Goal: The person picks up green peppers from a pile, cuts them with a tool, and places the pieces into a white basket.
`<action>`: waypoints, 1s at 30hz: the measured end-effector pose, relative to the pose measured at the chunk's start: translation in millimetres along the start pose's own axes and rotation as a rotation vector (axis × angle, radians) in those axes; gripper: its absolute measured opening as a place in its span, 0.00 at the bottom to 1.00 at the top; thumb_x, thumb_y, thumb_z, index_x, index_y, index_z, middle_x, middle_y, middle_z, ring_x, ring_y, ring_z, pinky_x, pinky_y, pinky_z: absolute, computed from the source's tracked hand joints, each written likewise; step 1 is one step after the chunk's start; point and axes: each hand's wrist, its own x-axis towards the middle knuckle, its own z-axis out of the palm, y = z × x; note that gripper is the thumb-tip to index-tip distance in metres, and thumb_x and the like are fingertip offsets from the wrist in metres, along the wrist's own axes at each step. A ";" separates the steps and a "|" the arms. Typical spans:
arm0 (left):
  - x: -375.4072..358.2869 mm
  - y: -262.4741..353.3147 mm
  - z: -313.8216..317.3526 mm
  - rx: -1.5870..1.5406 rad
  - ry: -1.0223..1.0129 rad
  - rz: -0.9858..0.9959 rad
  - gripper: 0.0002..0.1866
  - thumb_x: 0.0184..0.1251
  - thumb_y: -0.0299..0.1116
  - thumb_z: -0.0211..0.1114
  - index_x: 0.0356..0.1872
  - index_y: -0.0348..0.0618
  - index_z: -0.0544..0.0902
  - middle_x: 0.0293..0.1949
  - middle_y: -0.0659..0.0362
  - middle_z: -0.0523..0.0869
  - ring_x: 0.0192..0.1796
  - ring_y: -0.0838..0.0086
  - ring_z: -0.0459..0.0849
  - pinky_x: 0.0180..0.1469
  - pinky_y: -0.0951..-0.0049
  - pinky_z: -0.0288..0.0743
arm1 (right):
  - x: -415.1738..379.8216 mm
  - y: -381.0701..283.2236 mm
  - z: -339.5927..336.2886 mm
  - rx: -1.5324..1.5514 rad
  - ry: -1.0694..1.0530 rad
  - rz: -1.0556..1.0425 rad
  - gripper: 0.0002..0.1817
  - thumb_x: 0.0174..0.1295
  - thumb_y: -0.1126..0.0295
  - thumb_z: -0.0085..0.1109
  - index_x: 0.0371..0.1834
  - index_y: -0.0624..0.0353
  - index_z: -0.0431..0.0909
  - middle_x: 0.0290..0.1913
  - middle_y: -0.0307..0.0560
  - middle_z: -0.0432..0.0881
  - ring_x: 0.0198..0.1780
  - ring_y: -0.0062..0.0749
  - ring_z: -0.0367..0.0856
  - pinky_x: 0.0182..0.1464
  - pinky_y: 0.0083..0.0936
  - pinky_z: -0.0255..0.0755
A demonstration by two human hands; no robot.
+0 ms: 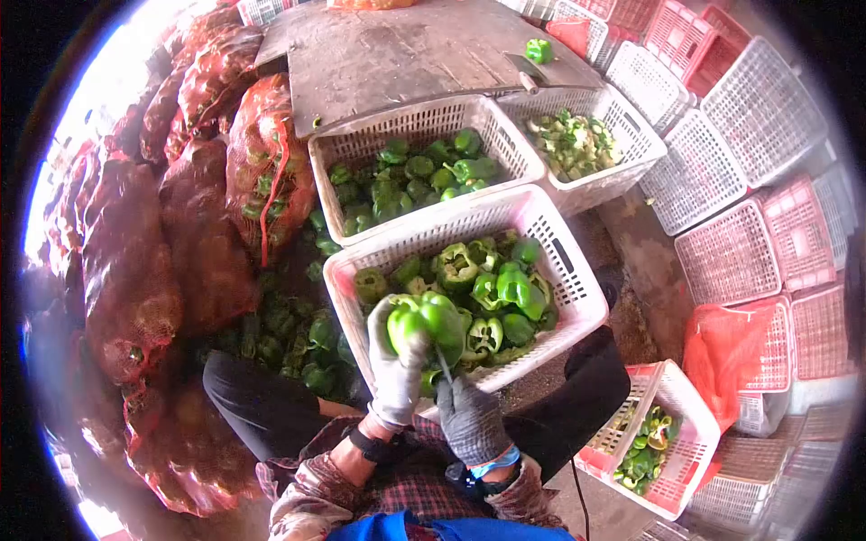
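Note:
My left hand, in a whitish glove, is closed around a large green bell pepper over the near crate. A dark grey glove covers my right hand, which grips a knife; its handle is hidden in the fist. The narrow blade points up at the underside of the pepper, its tip right by my left fingers. Below lies the near white plastic crate, holding green peppers, several of them cut open at the top.
Behind stand a crate of green peppers and another of pale trimmings. A cleaver and one pepper lie on the board. Red mesh sacks fill the left; stacked crates line the right. Another crate holds pepper pieces.

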 end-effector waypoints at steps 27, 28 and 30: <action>30.6 -60.6 -26.0 -0.047 -0.816 -0.508 0.39 0.40 0.27 0.77 0.60 0.36 0.71 0.50 0.58 0.81 0.51 0.75 0.79 0.56 0.72 0.73 | 36.7 89.4 -5.9 1.112 -0.445 0.403 0.61 0.41 0.60 0.78 0.76 0.58 0.45 0.68 0.46 0.64 0.64 0.33 0.67 0.66 0.32 0.64; 29.4 -59.4 -26.9 -0.390 -0.727 -0.850 0.38 0.42 0.24 0.75 0.61 0.35 0.70 0.48 0.58 0.82 0.48 0.75 0.81 0.53 0.74 0.76 | 33.3 93.7 -1.4 1.190 -0.385 0.401 0.60 0.41 0.58 0.78 0.76 0.58 0.47 0.66 0.46 0.67 0.63 0.33 0.69 0.66 0.31 0.64; 26.0 -68.5 -22.8 -0.494 -0.710 -0.812 0.36 0.48 0.30 0.70 0.63 0.35 0.69 0.49 0.57 0.82 0.48 0.72 0.83 0.52 0.74 0.77 | 23.3 103.7 1.4 1.315 -0.335 0.445 0.56 0.42 0.56 0.76 0.74 0.58 0.51 0.63 0.44 0.70 0.61 0.33 0.71 0.65 0.31 0.65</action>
